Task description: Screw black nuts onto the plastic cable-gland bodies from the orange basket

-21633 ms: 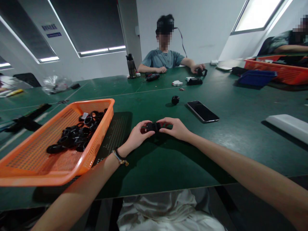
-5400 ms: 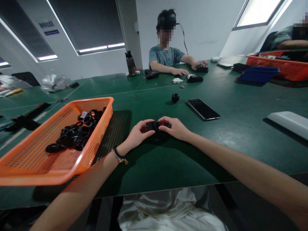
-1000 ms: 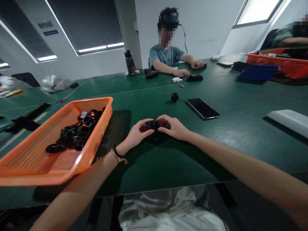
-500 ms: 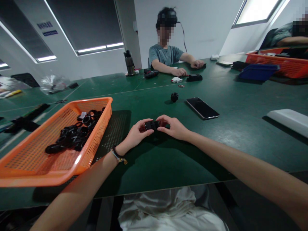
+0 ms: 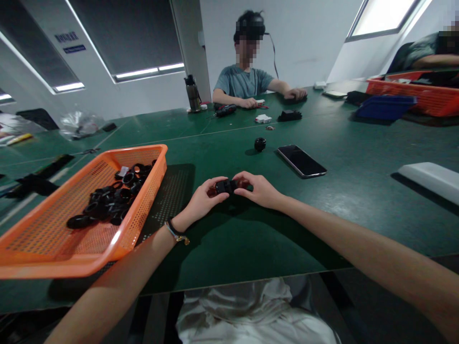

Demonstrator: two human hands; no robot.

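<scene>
Between my hands, just above the green table (image 5: 229,248), is a small black plastic part (image 5: 224,187); its exact kind is too dark to make out. My left hand (image 5: 205,199) is closed on its left side, thumb in front and fingers behind. The fingertips of my right hand (image 5: 258,190) pinch its right end. Left of my hands stands an orange basket (image 5: 150,210) with a pile of black ring-shaped parts (image 5: 111,200) in it. Beyond my hands a round black part (image 5: 260,144) sits alone on the table.
A phone (image 5: 301,161) lies to the right of the round part. A white object (image 5: 432,179) rests at the far right. Across the table sits a person (image 5: 247,79), with a power drill (image 5: 225,110) and a bottle (image 5: 192,94) nearby. A blue tray (image 5: 385,107) stands at the back right.
My hands and the black part stay in place. Across the table, the other person's arm on my left side has drawn back toward the left.
</scene>
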